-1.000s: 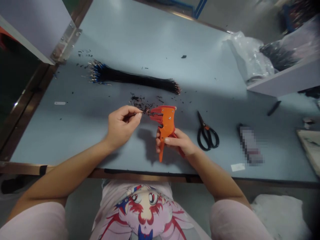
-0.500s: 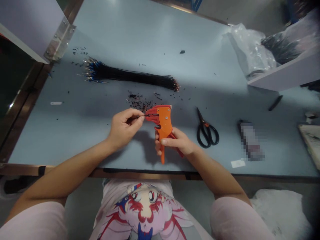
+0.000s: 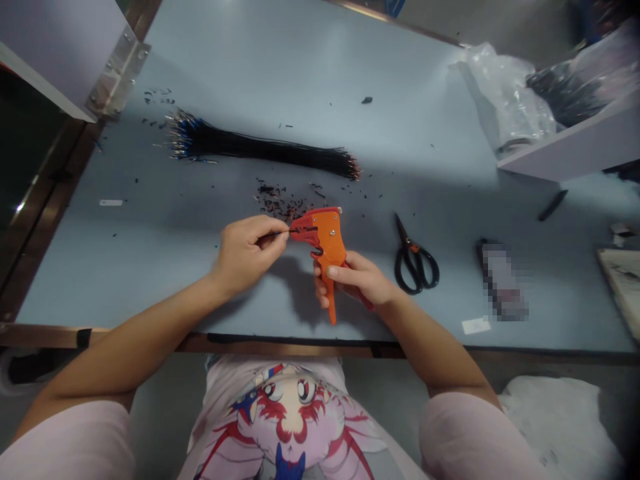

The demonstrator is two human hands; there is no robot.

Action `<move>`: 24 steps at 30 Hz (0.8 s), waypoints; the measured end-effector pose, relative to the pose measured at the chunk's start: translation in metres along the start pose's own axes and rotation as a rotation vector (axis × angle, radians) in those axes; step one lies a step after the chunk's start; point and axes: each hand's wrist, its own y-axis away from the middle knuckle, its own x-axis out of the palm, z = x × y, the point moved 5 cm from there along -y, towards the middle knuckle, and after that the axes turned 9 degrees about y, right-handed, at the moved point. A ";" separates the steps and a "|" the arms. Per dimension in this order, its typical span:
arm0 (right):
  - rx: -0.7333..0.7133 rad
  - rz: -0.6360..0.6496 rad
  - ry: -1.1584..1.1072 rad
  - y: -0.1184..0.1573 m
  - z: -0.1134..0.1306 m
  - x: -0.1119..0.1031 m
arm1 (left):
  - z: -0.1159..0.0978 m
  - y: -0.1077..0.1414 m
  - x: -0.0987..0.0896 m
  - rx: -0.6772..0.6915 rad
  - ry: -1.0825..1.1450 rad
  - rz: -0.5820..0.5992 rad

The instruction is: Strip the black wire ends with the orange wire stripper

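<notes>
Wire [image 3: 278,233], thin and black, is pinched between thumb and index finger of the left hand [image 3: 250,253]; fingertips together on it, other fingers curled in. Its free end meets the red nose of the wire stripper [image 3: 331,233], just right of the pinch; how far it enters cannot be told. Right hand [image 3: 357,277] closed around the orange and red handles, thumb laid across the orange one, fingers wrapped behind; tool held upright, nose toward the left hand. Black clippings [image 3: 275,199] lie scattered just beyond the nose and the pinch. Farther beyond both grips, a wire bundle [image 3: 270,148] lies crosswise on the work surface [image 3: 240,60], blue and metallic ends to the left, coppery ends to the right. Right of the right-hand grip: scissors [image 3: 416,263], black loops toward the wearer, tips pointing away. Farther right of that grip, a pixelated object [image 3: 503,280], contents unreadable, with a white label [image 3: 477,325] just on its near side. Well left of the left-hand pinch and slightly beyond it, a small white tag [image 3: 111,203]. Far right and beyond the right grip, clear plastic bags [image 3: 510,97] beside a pale panel [image 3: 575,143].
</notes>
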 end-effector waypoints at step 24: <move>0.002 -0.111 0.028 -0.013 -0.009 -0.005 | 0.010 -0.006 0.001 -0.031 -0.077 0.009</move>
